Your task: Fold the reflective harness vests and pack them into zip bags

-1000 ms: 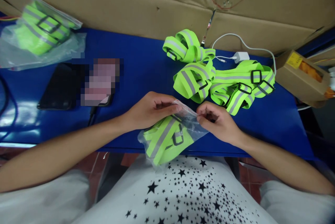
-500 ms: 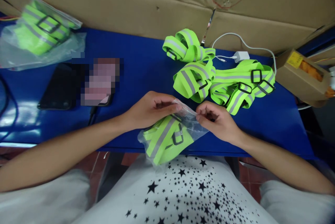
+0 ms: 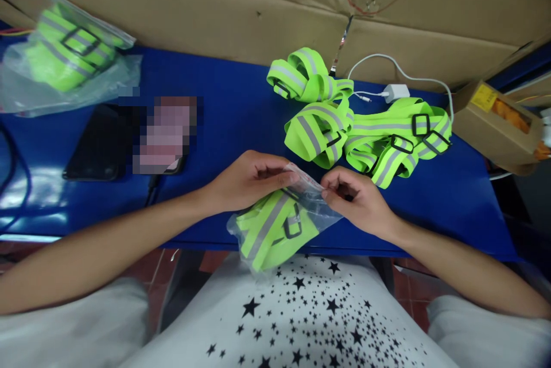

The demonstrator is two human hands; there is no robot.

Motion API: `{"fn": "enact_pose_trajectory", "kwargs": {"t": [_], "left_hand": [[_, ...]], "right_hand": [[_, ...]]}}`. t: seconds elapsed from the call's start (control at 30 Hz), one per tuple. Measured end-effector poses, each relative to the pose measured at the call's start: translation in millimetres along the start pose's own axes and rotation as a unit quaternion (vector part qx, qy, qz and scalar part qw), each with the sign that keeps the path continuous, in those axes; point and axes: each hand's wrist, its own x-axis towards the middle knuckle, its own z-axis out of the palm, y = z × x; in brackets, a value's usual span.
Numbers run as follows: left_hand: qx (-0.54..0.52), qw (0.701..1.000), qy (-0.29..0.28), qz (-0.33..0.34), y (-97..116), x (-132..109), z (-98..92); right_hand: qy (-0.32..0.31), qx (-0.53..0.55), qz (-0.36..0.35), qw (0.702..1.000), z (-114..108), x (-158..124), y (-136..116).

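Between my hands hangs a clear plastic bag (image 3: 316, 205) over the front edge of the table. Inside it lies a folded neon-green reflective strap (image 3: 269, 227) with a grey stripe and a black buckle. My left hand (image 3: 253, 181) pinches the bag's top edge between thumb and fingers. Farther right along that same edge, my right hand (image 3: 355, 198) grips the bag with fingertips closed. Just beyond my hands sit loose neon-green reflective straps (image 3: 316, 130), bundled, some with black buckles.
Another bagged green strap (image 3: 71, 49) rests at the far left. Below it are a black phone (image 3: 94, 147) and a phone with a blurred screen (image 3: 166, 132). A white charger (image 3: 396, 92) with its cable and a cardboard box (image 3: 495, 127) stand at the right, on the blue table (image 3: 232, 109).
My right hand has shifted very slightly left along the bag's top edge. Both hands keep hold of the bag.
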Motion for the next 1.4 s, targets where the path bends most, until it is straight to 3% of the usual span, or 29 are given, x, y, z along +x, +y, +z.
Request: {"fn": "enact_pose_trajectory", "kwargs": {"t": [0.83, 1.0, 1.4], "left_hand": [[0.018, 0.999, -0.002, 0.028, -4.2, 0.8, 3.7], [0.008, 0.998, -0.032, 0.046, -4.5, 0.4, 5.2], [0.018, 0.998, -0.038, 0.052, -4.6, -0.1, 8.8]], "right_hand": [[-0.004, 0.010, -0.031, 0.999, 4.4, 1.5, 0.4], [-0.011, -0.001, -0.019, 1.000, 4.2, 0.5, 1.0], [-0.008, -0.006, -0.023, 1.000, 6.2, 0.7, 0.2]]}}
